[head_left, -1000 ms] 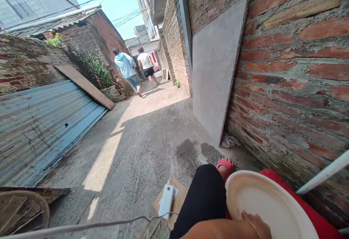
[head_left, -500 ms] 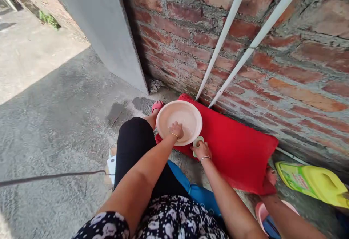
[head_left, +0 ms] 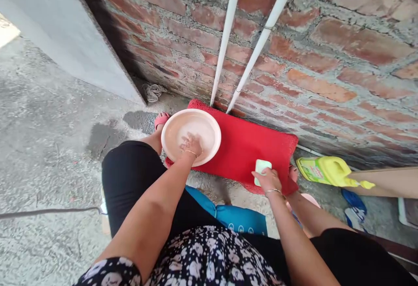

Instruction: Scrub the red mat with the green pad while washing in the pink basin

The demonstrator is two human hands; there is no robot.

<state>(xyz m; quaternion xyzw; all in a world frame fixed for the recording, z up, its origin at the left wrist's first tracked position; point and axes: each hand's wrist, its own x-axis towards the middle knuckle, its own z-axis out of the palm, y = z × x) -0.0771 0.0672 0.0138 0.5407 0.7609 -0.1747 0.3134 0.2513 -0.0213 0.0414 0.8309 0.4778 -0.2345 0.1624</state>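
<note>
My left hand is dipped in the water of a pale pink basin, fingers spread and holding nothing I can see. The basin stands at the left end of a red cloth-covered surface. Over the right end of the cloth, my right hand grips a pale green soap dish between thumb and fingers. The dish looks close to the cloth; whether it touches is unclear. What lies inside the dish is too small to tell.
A brick wall with two white pipes rises behind the cloth. A yellow jug lies at the right, near a partly hidden pink container. Blue bag-like material sits under me. A grey slab stands at the left.
My right hand has carried the soap dish from beside the basin to the right end of the cloth. My left hand stays in the basin, its fingers more spread. The view has shifted right.
</note>
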